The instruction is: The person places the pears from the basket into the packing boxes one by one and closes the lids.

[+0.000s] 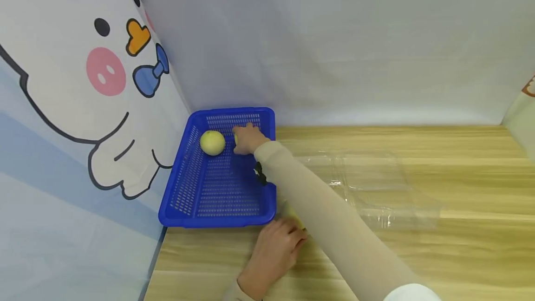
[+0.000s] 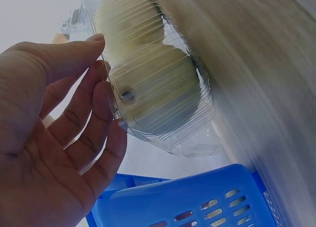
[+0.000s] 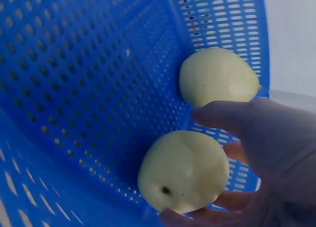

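Note:
My right hand (image 1: 250,139) reaches into the back of the blue plastic basket (image 1: 217,222). Its fingers curve around a pale yellow round fruit (image 3: 182,170), with the thumb above it in the right wrist view. A second pale fruit (image 1: 212,143) lies beside it near the back left corner. In front of the basket's right corner, my left hand (image 1: 273,247) pinches the edge of a ribbed clear plastic box (image 2: 190,148) between thumb and fingers. Pale fruits (image 2: 153,89) show through the box. In the head view my right forearm hides part of it.
Another clear plastic package (image 1: 376,175) lies on the wooden table (image 1: 480,175) to the right, partly behind the right sleeve (image 1: 330,212). A cartoon-printed sheet (image 1: 104,120) stands close along the basket's left side. Pale cloth (image 1: 376,59) hangs behind the table.

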`<action>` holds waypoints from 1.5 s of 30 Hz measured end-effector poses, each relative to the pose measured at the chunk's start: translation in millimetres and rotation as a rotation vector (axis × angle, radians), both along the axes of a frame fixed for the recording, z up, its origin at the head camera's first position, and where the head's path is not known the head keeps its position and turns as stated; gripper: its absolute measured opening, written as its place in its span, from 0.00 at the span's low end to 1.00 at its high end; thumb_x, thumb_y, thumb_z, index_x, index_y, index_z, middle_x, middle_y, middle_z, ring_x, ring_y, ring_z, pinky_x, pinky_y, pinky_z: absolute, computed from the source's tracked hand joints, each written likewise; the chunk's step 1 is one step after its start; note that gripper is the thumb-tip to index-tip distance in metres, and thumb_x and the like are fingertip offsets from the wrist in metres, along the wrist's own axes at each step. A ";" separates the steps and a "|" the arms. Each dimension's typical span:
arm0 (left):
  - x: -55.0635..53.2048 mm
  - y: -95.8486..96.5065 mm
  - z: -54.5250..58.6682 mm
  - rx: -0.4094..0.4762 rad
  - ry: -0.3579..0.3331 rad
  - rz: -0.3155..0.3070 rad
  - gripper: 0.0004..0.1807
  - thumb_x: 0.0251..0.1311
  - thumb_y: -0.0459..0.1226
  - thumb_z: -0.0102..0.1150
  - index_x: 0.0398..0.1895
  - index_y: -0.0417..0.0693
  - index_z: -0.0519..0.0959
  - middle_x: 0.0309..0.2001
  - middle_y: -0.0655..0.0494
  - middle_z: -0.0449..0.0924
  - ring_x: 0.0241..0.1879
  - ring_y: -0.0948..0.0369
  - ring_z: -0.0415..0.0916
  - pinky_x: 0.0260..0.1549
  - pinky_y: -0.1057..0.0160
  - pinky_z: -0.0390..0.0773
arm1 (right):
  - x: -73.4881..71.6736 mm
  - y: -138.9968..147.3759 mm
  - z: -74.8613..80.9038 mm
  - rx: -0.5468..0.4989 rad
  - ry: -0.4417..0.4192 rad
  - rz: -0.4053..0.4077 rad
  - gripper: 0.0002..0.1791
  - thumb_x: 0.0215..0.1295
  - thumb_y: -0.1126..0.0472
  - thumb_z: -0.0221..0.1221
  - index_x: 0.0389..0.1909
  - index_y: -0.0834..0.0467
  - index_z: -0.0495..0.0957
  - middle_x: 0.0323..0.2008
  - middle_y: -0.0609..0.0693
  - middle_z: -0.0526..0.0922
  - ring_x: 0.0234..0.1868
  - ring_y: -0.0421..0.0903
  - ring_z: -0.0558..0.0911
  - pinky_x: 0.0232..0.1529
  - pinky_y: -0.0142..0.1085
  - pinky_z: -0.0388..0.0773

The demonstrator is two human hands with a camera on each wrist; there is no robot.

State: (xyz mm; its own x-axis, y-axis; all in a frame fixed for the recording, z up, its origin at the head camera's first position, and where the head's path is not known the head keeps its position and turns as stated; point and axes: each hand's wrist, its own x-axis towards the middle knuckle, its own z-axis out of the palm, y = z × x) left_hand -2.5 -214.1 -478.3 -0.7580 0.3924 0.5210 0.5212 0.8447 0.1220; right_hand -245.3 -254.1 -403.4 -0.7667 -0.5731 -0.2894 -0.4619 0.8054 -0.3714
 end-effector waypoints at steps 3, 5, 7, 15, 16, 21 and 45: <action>0.3 3.1 -0.1 0.013 0.004 -0.012 0.07 0.52 0.38 0.81 0.30 0.59 0.89 0.34 0.65 0.85 0.38 0.65 0.82 0.42 0.66 0.81 | 2.1 -2.8 -4.0 0.042 0.034 -0.007 0.37 0.74 0.59 0.61 0.82 0.48 0.64 0.77 0.65 0.66 0.77 0.66 0.68 0.75 0.57 0.73; 0.5 5.2 -0.5 0.020 0.006 -0.010 0.07 0.50 0.38 0.81 0.28 0.58 0.89 0.33 0.64 0.84 0.37 0.65 0.82 0.41 0.66 0.81 | 3.5 -3.4 -5.7 0.050 0.043 -0.014 0.37 0.75 0.60 0.60 0.82 0.47 0.63 0.77 0.66 0.65 0.77 0.66 0.68 0.72 0.57 0.76; 0.9 7.3 -0.4 0.026 0.007 -0.010 0.08 0.49 0.37 0.82 0.28 0.57 0.88 0.32 0.64 0.83 0.37 0.65 0.82 0.40 0.66 0.81 | 5.0 -3.2 -7.2 0.038 0.042 -0.032 0.37 0.75 0.60 0.61 0.82 0.47 0.62 0.77 0.67 0.63 0.76 0.66 0.69 0.68 0.57 0.80; 3.3 11.4 1.0 0.018 -0.001 -0.004 0.10 0.46 0.38 0.84 0.29 0.57 0.89 0.34 0.64 0.84 0.38 0.65 0.82 0.40 0.66 0.81 | 6.9 0.5 -15.4 0.019 0.004 -0.054 0.44 0.72 0.61 0.65 0.85 0.48 0.57 0.77 0.68 0.63 0.74 0.66 0.72 0.68 0.55 0.81; 3.3 11.8 1.0 0.020 -0.001 -0.005 0.10 0.47 0.38 0.83 0.29 0.58 0.89 0.34 0.64 0.84 0.38 0.65 0.82 0.39 0.66 0.80 | 7.2 1.8 -14.9 0.009 0.000 -0.055 0.44 0.72 0.61 0.66 0.84 0.49 0.58 0.76 0.68 0.64 0.73 0.66 0.73 0.66 0.54 0.82; 2.5 13.4 0.3 0.027 0.027 -0.006 0.08 0.51 0.38 0.82 0.30 0.59 0.89 0.34 0.65 0.85 0.37 0.65 0.82 0.38 0.67 0.80 | 9.7 8.7 -3.5 -0.067 -0.012 -0.066 0.43 0.69 0.58 0.69 0.82 0.50 0.62 0.72 0.65 0.70 0.65 0.61 0.80 0.59 0.48 0.85; -0.7 11.3 6.9 -0.003 -0.035 0.023 0.05 0.55 0.41 0.80 0.32 0.59 0.91 0.35 0.65 0.84 0.39 0.66 0.81 0.37 0.66 0.79 | 4.4 29.3 54.2 -0.111 0.002 -0.024 0.43 0.68 0.54 0.70 0.81 0.47 0.64 0.71 0.59 0.71 0.63 0.56 0.77 0.57 0.46 0.83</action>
State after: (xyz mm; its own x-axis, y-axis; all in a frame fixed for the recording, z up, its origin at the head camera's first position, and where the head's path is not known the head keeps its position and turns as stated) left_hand -3.1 -202.8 -471.4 -0.7847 0.3762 0.4927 0.4970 0.8568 0.1373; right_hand -240.9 -224.8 -349.1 -0.7814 -0.5825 -0.2238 -0.4435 0.7707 -0.4576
